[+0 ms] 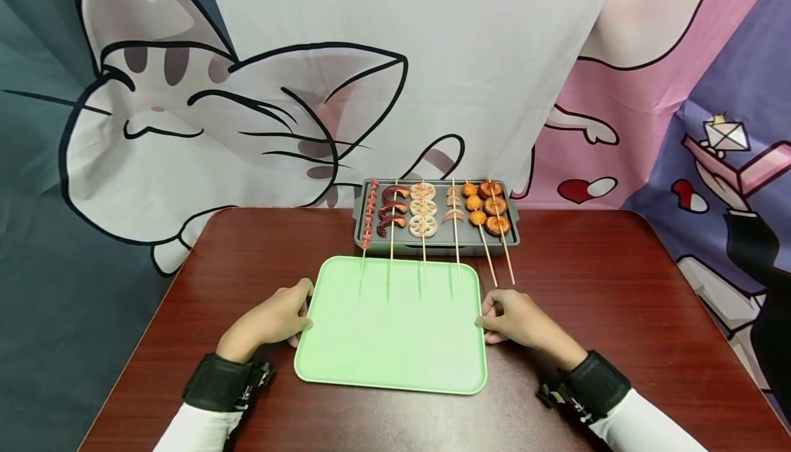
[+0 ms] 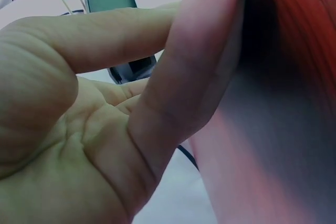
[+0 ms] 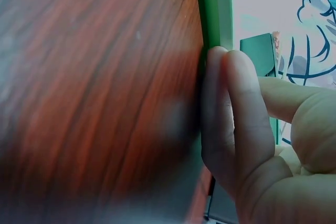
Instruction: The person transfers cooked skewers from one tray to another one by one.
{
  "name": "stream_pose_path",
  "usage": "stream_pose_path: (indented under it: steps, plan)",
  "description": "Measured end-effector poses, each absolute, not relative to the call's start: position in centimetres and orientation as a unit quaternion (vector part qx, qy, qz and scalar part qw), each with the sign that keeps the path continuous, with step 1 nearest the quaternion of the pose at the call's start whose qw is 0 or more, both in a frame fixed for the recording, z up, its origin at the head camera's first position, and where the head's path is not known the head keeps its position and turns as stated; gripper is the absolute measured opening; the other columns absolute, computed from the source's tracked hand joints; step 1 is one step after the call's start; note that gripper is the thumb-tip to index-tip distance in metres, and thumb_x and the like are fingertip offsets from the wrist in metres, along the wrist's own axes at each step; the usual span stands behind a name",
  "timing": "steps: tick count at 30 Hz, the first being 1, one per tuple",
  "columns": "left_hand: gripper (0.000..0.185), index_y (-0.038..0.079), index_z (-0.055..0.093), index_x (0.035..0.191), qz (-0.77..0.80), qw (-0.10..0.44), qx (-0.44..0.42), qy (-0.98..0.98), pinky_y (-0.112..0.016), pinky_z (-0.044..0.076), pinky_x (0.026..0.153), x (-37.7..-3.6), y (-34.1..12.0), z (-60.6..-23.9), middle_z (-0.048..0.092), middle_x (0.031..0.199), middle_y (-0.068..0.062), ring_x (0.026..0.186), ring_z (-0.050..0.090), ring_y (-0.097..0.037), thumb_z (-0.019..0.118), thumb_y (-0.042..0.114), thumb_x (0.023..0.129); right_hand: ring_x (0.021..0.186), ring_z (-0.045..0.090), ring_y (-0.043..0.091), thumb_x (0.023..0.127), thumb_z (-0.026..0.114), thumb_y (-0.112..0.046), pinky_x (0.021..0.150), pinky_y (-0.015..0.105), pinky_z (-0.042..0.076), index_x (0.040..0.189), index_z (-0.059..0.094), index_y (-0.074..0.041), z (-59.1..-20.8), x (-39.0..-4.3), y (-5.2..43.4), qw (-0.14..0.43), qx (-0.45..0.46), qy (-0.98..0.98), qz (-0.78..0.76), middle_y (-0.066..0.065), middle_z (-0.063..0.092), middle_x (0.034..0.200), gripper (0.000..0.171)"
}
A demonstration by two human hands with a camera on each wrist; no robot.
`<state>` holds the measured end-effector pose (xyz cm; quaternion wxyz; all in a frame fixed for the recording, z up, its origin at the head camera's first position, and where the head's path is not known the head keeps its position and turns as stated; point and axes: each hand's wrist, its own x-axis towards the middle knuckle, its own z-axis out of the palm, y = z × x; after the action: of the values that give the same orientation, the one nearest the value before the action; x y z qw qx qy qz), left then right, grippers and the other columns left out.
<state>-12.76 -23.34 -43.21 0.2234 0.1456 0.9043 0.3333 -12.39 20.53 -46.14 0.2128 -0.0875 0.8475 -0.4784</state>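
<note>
A light green tray lies on the table in front of the person, its corners rounded. My left hand grips its left rim, thumb at the edge. On the opposite rim, my right hand pinches the tray, with fingertips right at the green edge in the right wrist view. The left wrist view shows the left hand with bent fingers; the tray is hidden there. Just beyond the tray stands a dark grey grill pan bearing skewers, whose stick ends reach over the tray's far edge.
Skewers on the pan carry lotus root slices, octopus tentacles, small orange balls, mushroom-like caps and a thin pink meat strip. A printed cartoon curtain hangs behind the brown wooden table.
</note>
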Motion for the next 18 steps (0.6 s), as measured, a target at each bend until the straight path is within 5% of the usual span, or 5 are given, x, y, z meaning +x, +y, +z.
stream_pose_path:
  steps: [18]
  plan:
    - [0.036,-0.007,0.044,0.119,0.382,0.233,0.152,0.881,-0.03,0.06,0.05,-12.7,-20.8,-43.7,0.053,0.077,-0.011,0.052,0.066,-0.022,0.067,-0.01,0.092,0.062,0.07,0.016,0.092,0.074,-0.005,0.057,0.029,0.064,0.089,0.058,0.0,-45.7,-12.4,23.3,0.214,-0.085,0.86,-0.455,0.006,0.065,0.071,0.017]
